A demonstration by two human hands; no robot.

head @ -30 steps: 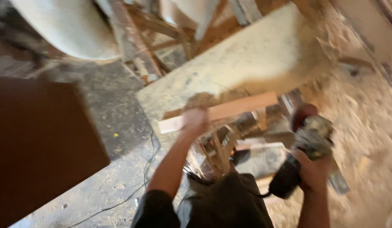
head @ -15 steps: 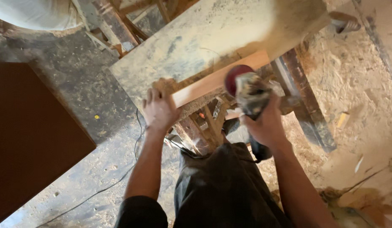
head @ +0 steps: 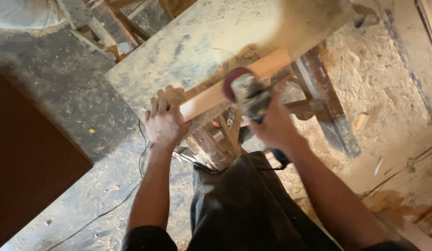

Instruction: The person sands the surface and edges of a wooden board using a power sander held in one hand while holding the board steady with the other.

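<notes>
A pale wooden strip [head: 234,81] lies along the near edge of a dusty workbench [head: 192,51]. My left hand [head: 164,122] presses on the strip's left end, fingers spread over it. My right hand [head: 271,125] grips an angle grinder [head: 247,95] with a dark red sanding disc [head: 233,82]. The disc rests against the strip near its middle. The tool and my right hand are blurred by motion. A black cord [head: 271,163] runs from the tool back toward my body.
Wooden legs and braces [head: 318,93] stand under the bench. Sawdust covers the floor on the right [head: 388,93]. A dark brown panel [head: 30,167] lies at the left, and a thin cable [head: 132,186] trails across the grey floor. Wooden frames [head: 132,28] stand behind the bench.
My right hand brought the grinder from down at the right up onto the strip. The left hand kept its hold on the strip's end. The view swung slightly.
</notes>
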